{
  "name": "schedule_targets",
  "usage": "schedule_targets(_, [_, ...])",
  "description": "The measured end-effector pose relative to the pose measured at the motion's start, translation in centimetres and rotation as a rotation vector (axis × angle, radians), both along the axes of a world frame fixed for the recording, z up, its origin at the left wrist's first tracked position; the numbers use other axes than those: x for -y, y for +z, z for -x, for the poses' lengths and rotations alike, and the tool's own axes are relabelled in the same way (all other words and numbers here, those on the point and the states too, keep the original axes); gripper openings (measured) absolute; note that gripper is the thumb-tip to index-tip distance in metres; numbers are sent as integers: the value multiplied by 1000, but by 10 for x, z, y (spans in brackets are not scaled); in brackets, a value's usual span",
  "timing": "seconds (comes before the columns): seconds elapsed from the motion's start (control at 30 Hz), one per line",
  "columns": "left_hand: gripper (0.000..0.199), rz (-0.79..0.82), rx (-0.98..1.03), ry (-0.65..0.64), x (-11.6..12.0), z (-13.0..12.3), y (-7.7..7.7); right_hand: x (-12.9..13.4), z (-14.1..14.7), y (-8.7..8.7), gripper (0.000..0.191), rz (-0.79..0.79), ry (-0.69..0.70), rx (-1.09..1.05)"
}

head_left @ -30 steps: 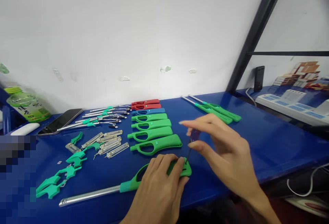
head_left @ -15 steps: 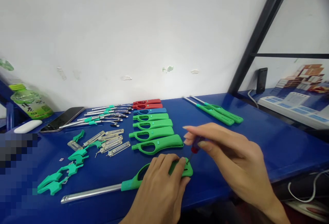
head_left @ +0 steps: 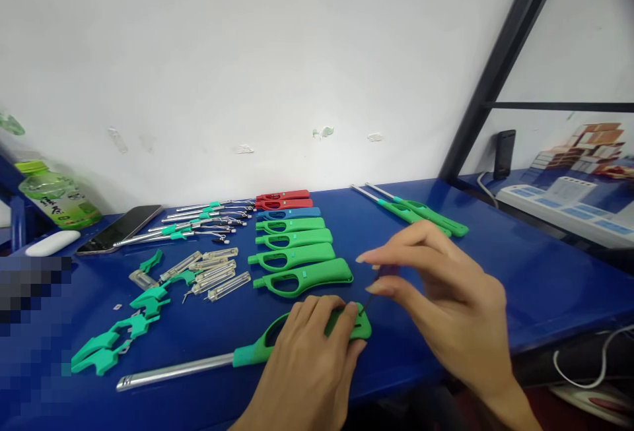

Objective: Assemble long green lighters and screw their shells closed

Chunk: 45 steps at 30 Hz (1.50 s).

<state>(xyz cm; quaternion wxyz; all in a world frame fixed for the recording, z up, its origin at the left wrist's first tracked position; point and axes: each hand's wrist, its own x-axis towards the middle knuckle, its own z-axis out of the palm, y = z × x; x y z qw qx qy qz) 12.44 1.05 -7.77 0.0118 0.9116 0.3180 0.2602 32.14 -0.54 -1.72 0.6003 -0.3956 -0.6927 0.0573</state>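
Note:
My left hand (head_left: 310, 358) lies over the handle of a green long-necked gas lighter (head_left: 252, 354), gripping it against the blue table. The lighter's silver tube points left, and its butt shows past my fingertips. Between thumb and fingers, my right hand (head_left: 450, 305) pinches a small screwdriver (head_left: 385, 274). Its thin shaft slants down to the butt of the lighter, with the tip at a spot on the green shell; whether a screw sits there is too small to tell. Just behind lies a row of green handle shells (head_left: 317, 276), with a blue shell (head_left: 292, 214) and red shells (head_left: 287, 204) beyond.
Two green lighters (head_left: 421, 216) lie at the back right. Left of the shells are clear fuel tanks (head_left: 228, 287), teal trigger pieces (head_left: 102, 348) and metal tubes with wires (head_left: 163, 236). A phone (head_left: 121, 230), a white case (head_left: 53, 243) and a bottle (head_left: 59, 197) stand farther left.
My right hand's fingers have shifted around the screwdriver, opening a wider gap between thumb and forefinger and hiding its red collar. My left hand and the lighter have stayed put.

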Motion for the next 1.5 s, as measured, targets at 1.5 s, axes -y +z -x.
schedule_targets(1.5, [35, 18, -12, 0, 0, 0, -1, 3, 6, 0, 22, 88, 9, -5])
